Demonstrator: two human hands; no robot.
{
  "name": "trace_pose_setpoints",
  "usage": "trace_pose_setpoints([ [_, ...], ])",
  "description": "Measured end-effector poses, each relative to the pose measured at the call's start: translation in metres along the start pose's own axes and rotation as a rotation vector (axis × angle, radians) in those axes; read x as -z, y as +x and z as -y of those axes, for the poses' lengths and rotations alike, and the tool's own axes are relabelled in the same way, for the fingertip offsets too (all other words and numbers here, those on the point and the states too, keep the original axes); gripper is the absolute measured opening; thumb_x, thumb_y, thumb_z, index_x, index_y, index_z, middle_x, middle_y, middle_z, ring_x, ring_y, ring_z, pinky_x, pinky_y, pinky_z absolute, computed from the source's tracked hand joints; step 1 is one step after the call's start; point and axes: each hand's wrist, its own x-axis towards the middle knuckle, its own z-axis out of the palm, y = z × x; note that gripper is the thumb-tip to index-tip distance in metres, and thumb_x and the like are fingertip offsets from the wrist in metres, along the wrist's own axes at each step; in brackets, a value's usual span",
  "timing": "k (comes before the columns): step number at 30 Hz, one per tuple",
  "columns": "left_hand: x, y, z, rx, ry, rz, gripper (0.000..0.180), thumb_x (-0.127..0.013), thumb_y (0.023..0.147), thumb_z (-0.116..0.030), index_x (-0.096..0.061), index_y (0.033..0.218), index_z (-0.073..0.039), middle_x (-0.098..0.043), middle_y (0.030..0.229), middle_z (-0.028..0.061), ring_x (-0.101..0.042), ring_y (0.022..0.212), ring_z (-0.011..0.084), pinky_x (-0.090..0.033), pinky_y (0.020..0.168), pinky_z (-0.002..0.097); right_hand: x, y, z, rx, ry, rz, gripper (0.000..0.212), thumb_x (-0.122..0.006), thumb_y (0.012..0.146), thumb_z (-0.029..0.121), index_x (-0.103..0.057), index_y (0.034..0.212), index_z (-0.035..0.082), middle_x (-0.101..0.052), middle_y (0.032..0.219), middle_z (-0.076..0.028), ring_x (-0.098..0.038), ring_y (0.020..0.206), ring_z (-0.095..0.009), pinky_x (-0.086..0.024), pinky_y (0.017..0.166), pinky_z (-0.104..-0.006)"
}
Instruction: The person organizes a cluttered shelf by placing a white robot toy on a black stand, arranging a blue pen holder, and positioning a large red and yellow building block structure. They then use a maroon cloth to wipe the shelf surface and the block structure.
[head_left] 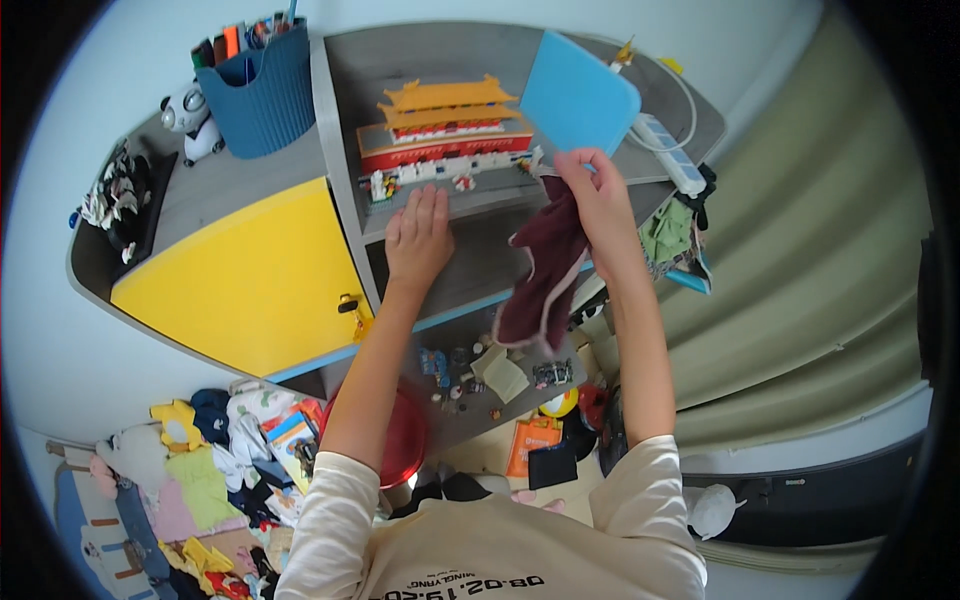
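Note:
My right hand (603, 205) pinches a dark maroon cloth (550, 270) with a pale edging. The cloth hangs down in front of the grey shelf (475, 208), its lower end slightly blurred. My left hand (420, 236) lies at the shelf's front edge, fingers stretched out and holding nothing. Just beyond those fingers stands a toy-brick palace model (448, 125) with yellow roofs, red walls and a white front railing. Small white and red brick pieces (463, 183) sit in front of it. A light blue panel (580, 95) leans behind my right hand.
A white power strip (668, 152) with a cable lies at the right. On the left are a yellow cabinet door (245, 280), a blue ribbed pen holder (262, 100) and a panda figure (192, 123). Small items lie on the lower shelf (465, 415), beside a red bucket (403, 440).

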Motion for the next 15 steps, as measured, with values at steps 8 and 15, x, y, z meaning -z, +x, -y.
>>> trace_pose_setpoints([
  [8,0.088,0.038,-0.009,0.158,-0.534,0.292,0.069,-0.059,0.063,-0.002,-0.036,0.128,-0.003,-0.031,0.136,0.0169,-0.026,0.129,0.0331,-0.02,0.106,0.0406,0.015,-0.049,0.022,0.365,0.132,0.131,0.037,-0.049,0.074,-0.013,-0.042,0.107,0.001,-0.046,0.106,-0.007,-0.046,0.102,-0.013,-0.036,0.09,-0.025],
  [15,0.153,0.05,-0.053,0.587,-1.581,0.476,0.046,-0.054,0.084,0.0,-0.036,0.126,-0.002,-0.045,0.121,0.0133,-0.046,0.111,0.0186,-0.037,0.093,0.0295,-0.018,-0.063,0.006,0.625,0.165,0.036,0.031,-0.047,0.082,-0.005,-0.043,0.112,0.001,-0.046,0.11,-0.01,-0.047,0.104,-0.017,-0.036,0.093,-0.0285],
])
